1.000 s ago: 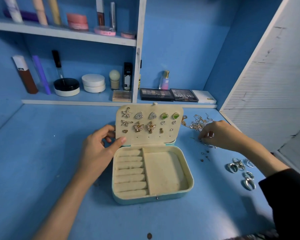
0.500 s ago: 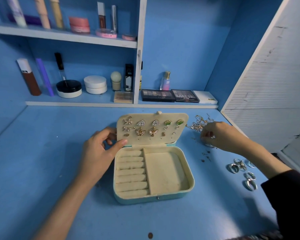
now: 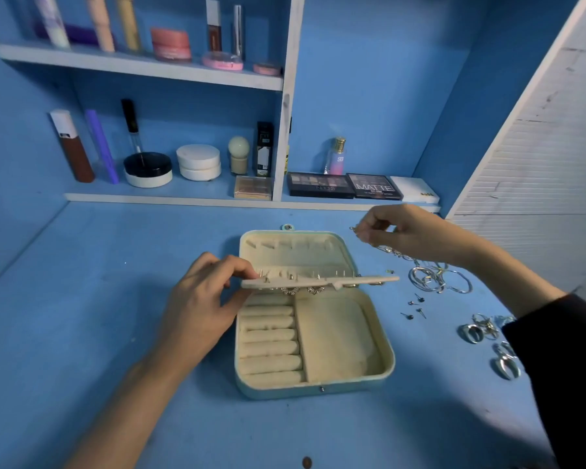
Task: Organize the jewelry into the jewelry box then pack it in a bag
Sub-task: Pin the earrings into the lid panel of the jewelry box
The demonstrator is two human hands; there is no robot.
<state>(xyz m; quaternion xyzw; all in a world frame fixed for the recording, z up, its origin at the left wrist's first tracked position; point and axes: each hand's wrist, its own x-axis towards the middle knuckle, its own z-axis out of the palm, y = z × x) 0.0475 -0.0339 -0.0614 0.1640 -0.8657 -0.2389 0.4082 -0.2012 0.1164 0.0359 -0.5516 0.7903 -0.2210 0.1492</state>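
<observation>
Your left hand [image 3: 200, 299] pinches the earring panel [image 3: 318, 281] level over the jewelry box [image 3: 318, 387]; your right hand [image 3: 406, 231] pinches, seemingly, a chain [image 3: 391, 249].

Shelved cosmetics [image 3: 198, 162] (two palettes [image 3: 374, 186] alongside)

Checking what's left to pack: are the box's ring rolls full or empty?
Empty: no ring sits between the visible ring rolls of the jewelry box; silver rings lie on the table to its right.

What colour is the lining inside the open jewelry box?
Cream beige. The lining of the jewelry box shows best in the head view.
</observation>
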